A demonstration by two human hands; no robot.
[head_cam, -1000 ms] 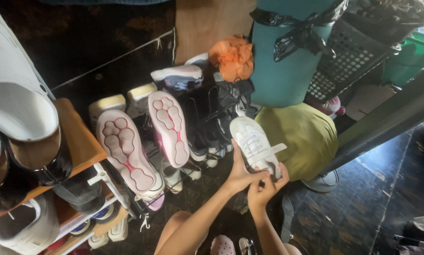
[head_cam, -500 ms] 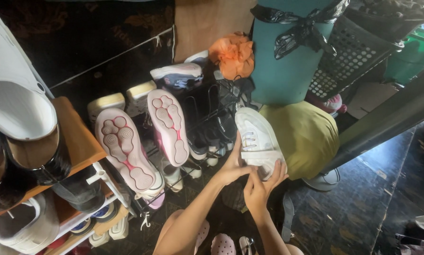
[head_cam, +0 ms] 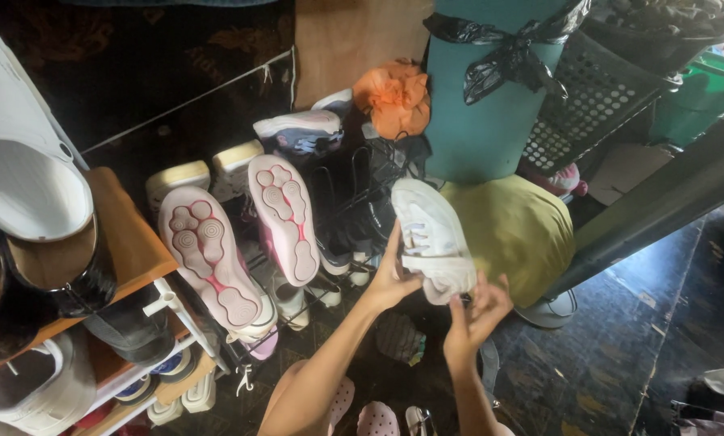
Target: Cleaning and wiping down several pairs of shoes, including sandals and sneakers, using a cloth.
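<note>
White sneaker (head_cam: 431, 239) raised higher than before, gripped by left hand (head_cam: 392, 278), right hand (head_cam: 477, 313).

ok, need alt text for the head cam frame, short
Two bare hands hold a white strapped shoe up beside a crowded shoe rack: the left hand cups its side, the right hand grips its lower end. To the left, a pair of sneakers shows pink-and-white soles; behind the shoe are a teal bin and a yellow-green bundle.

Pink-soled sneakers (head_cam: 249, 242) upturned on wire rack; teal bin (head_cam: 491, 113) behind yellow bag (head_cam: 519, 230); orange cloth (head_cam: 394, 97); black basket (head_cam: 612, 105) right.
</note>
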